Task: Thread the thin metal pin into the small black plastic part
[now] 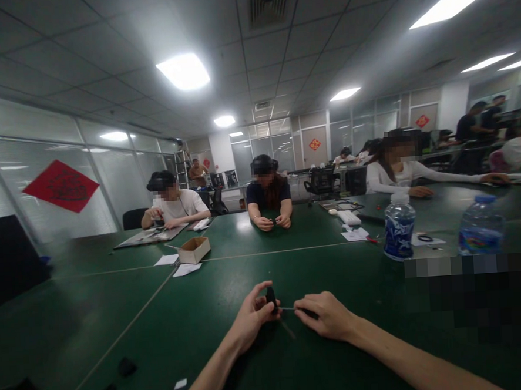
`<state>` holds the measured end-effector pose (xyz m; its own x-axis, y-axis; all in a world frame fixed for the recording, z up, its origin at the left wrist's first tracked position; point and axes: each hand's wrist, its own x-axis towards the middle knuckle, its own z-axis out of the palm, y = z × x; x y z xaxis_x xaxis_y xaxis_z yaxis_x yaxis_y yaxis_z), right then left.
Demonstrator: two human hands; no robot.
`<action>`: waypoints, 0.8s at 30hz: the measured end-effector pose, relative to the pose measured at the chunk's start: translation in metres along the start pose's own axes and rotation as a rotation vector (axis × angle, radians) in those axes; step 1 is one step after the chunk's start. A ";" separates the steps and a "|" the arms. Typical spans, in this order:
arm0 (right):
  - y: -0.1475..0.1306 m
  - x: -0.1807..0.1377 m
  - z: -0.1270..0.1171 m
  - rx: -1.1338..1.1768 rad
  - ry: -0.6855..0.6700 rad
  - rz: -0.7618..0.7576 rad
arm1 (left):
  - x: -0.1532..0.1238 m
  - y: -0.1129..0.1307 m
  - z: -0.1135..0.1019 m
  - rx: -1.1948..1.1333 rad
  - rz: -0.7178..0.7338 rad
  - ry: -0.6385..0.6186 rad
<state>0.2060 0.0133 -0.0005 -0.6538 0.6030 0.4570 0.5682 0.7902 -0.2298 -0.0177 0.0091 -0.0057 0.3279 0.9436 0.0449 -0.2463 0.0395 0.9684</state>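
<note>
Over the green table (229,267), my left hand (255,310) is closed on a small black part (271,298), held upright between thumb and fingers; its exact kind I cannot make out. My right hand (325,314) wraps round the dark handle of a screwdriver (287,308). The thin metal shaft points left and its tip meets the black part or lies just at it; the fingers hide the contact.
Several dark pieces (127,367) and a white scrap (180,384) lie at the lower left. A cardboard box (194,250) sits on paper further off. Two water bottles (399,227) stand at the right. A person (268,194) works opposite.
</note>
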 end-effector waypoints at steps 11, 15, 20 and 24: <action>-0.004 0.002 0.000 -0.040 -0.019 0.065 | 0.001 -0.002 0.002 0.036 0.005 0.026; -0.003 0.002 0.000 -0.069 -0.015 0.079 | 0.002 -0.004 0.000 0.051 0.011 0.030; -0.001 0.002 0.004 -0.086 -0.010 0.083 | 0.002 -0.005 -0.001 0.061 0.022 0.025; -0.002 0.003 0.003 -0.082 -0.014 0.090 | 0.001 -0.004 -0.001 0.050 0.026 0.012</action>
<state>0.2015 0.0132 -0.0012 -0.6046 0.6733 0.4256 0.6639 0.7212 -0.1979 -0.0176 0.0106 -0.0096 0.3106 0.9481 0.0676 -0.2090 -0.0013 0.9779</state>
